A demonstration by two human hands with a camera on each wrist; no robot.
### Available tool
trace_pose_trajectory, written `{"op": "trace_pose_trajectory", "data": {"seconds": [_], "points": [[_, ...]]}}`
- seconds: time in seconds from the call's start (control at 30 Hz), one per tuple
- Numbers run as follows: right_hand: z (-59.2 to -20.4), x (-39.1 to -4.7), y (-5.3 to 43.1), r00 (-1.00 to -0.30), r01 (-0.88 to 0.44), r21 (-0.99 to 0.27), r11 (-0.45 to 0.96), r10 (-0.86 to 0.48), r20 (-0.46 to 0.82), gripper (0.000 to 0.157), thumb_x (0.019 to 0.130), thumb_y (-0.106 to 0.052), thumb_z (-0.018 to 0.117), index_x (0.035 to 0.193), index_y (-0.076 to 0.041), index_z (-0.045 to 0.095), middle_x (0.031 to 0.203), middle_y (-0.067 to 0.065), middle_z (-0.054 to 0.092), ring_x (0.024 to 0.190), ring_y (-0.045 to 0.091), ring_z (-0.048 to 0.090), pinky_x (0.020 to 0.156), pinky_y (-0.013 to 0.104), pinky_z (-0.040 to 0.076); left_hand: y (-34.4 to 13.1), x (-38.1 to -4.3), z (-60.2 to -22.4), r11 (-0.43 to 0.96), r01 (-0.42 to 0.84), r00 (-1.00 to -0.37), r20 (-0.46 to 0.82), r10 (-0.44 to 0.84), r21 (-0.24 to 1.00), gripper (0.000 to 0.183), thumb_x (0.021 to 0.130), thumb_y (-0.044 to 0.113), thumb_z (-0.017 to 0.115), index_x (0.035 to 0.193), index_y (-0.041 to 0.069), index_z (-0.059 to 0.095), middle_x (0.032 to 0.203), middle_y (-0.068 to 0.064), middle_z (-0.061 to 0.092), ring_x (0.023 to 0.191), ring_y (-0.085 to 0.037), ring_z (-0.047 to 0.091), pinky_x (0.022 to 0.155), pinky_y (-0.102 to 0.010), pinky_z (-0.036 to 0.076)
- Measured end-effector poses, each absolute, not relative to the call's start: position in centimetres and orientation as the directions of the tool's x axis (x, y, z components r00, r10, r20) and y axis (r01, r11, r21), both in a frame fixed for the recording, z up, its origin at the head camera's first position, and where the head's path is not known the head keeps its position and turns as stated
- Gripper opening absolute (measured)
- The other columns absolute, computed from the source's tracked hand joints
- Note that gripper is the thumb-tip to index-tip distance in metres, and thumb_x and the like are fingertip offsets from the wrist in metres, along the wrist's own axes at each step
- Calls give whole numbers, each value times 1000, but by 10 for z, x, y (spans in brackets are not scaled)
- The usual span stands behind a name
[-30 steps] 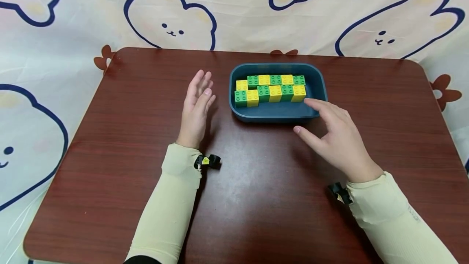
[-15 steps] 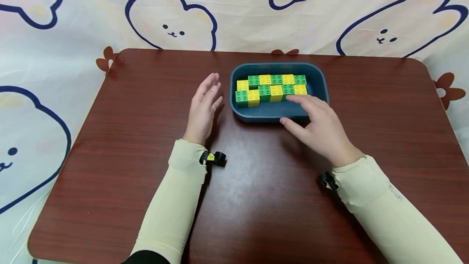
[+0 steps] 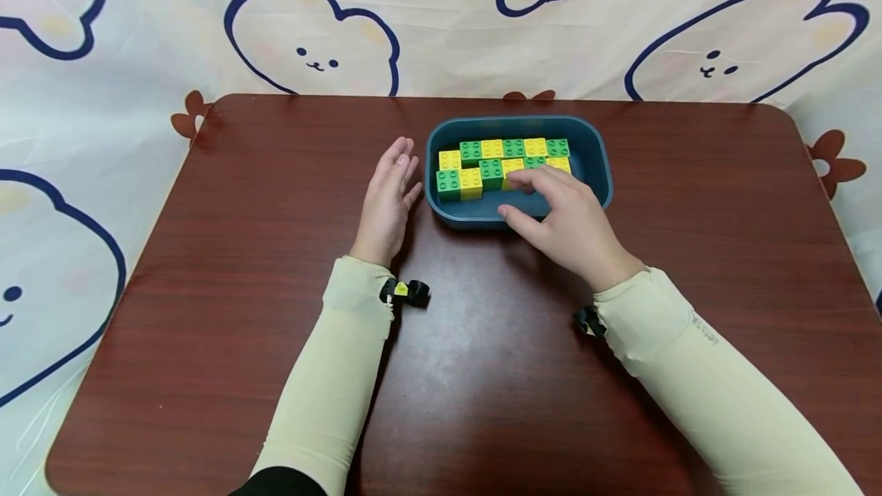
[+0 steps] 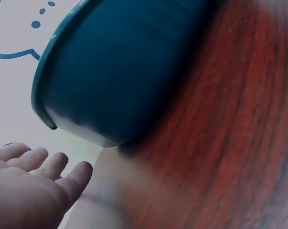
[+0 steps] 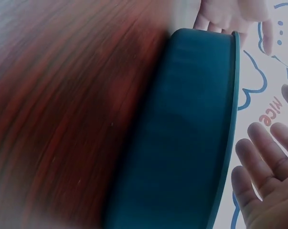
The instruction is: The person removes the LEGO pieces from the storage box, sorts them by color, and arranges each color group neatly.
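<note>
A dark teal tray with rounded corners stands near the table's back edge. Inside it, green and yellow building bricks lie in two rows of alternating colours. My right hand hovers over the tray's front rim, fingers extended and thumb apart; its fingers overlap the front row and hide part of it. Just left of the tray, my left hand is held upright with relaxed fingers, palm toward the tray and holding nothing. In the left wrist view, the tray's outer wall rises beyond the left fingertips.
The brown wooden table extends all around the tray. Behind it hangs a pale cloth printed with cartoon outlines. A small black wrist camera sits at the left cuff, another black camera at the right cuff.
My right hand has moved left from the tray's right front corner to over the front row of bricks. The left hand has shifted right, closer to the tray. The bricks stay put.
</note>
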State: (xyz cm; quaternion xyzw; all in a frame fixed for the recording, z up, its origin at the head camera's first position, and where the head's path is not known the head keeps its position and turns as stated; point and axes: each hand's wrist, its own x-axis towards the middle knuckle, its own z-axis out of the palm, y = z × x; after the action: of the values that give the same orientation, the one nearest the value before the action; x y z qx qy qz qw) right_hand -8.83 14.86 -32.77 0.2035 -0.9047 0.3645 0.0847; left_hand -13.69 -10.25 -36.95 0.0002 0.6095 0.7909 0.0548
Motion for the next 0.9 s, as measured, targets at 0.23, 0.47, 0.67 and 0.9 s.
{"op": "trace_pose_trajectory", "data": {"seconds": [0.23,0.47,0.67,0.9], "points": [[-329,-96,137,-907,-420,-653,631,-311,284,39,90,-27,78,121,-6,69,116,6,69,100,22,61,87,45,52,-99,-142,-374,-175,-128,-991,-119,64,976,54,109,37,39,158,15,32,161,-1,34,147,-19,32,119,-39,27],[-330,-102,127,-928,-366,-679,636,-306,214,39,91,-28,76,122,-6,69,110,6,68,98,25,60,84,43,51,-94,-143,-379,-149,-134,-990,-125,72,980,53,110,33,40,158,12,31,160,1,36,146,-14,33,120,-37,26],[-331,-108,121,-932,-357,-669,652,-297,207,38,92,-28,75,122,-7,69,99,4,65,89,25,58,76,37,49,-89,-144,-386,-75,-153,-984,-145,101,985,53,109,35,43,158,20,33,159,9,34,144,-5,31,118,-32,28],[-334,-119,111,-937,-333,-660,673,-313,153,40,92,-30,76,124,-8,69,96,1,60,82,22,54,72,34,45,-90,-143,-389,-16,-168,-974,-164,159,986,55,109,34,41,161,26,26,162,14,24,148,-5,20,119,-34,25]]}}
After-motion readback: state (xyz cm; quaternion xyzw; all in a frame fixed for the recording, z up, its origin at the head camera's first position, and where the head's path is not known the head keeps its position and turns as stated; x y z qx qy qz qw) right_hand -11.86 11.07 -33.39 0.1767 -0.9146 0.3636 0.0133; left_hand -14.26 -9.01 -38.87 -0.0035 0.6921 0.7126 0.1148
